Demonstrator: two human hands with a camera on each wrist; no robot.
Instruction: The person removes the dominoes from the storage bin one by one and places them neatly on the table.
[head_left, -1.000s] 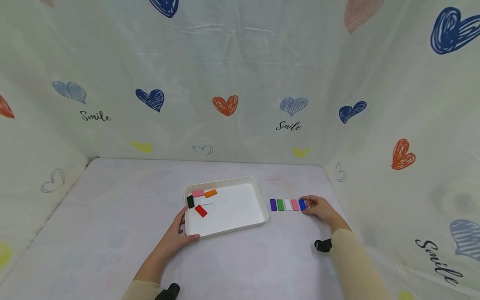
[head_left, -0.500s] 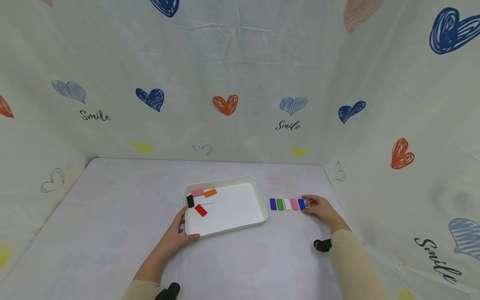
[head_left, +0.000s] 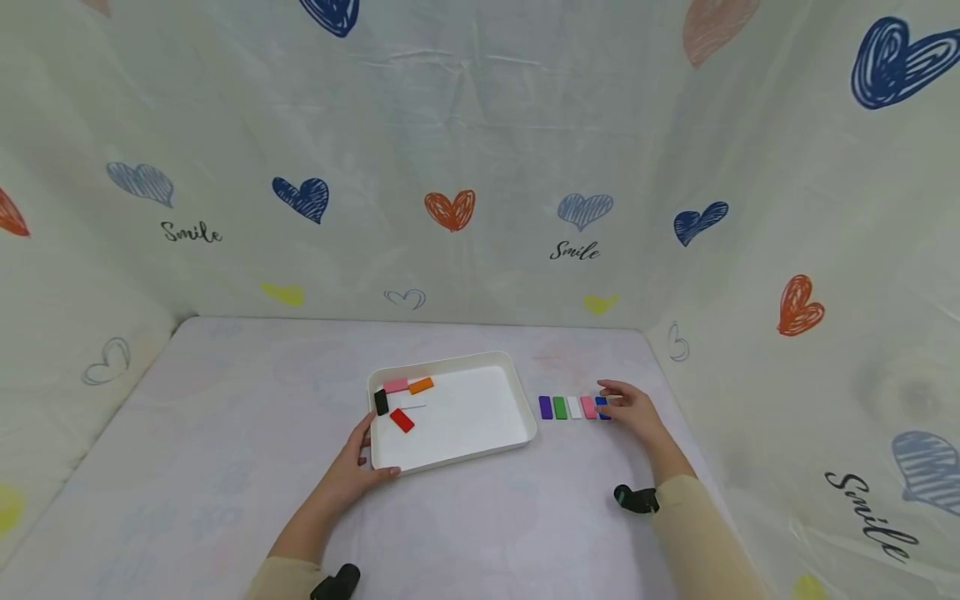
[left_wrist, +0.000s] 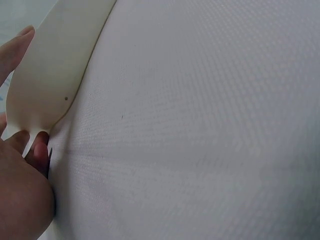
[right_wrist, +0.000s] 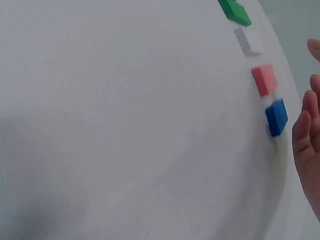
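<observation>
My left hand (head_left: 365, 467) holds the white tray (head_left: 457, 458) by its near left corner, its thumb at the front side and a finger along the left side. In the left wrist view the fingers (left_wrist: 41, 149) bend in at the tray's wall. My right hand (head_left: 633, 414) is just over the blue block (right_wrist: 277, 117), partly covering it in the head view, with nothing between its fingers. That block ends a row on the table with a pink block (head_left: 588, 407), a white block (head_left: 575, 407), a green block (head_left: 560, 408) and a purple block (head_left: 546, 407).
Inside the tray lie a pink block (head_left: 395, 386), an orange block (head_left: 421, 386), a black block (head_left: 381, 402), a red block (head_left: 402, 421) and a hardly visible white block (head_left: 412, 407). A heart-printed curtain (head_left: 465, 125) surrounds the table (head_left: 225, 433).
My right hand has let go of the blue block at the row's right end and lifted slightly, shifting a little left over it. The left hand and the tray stay put.
</observation>
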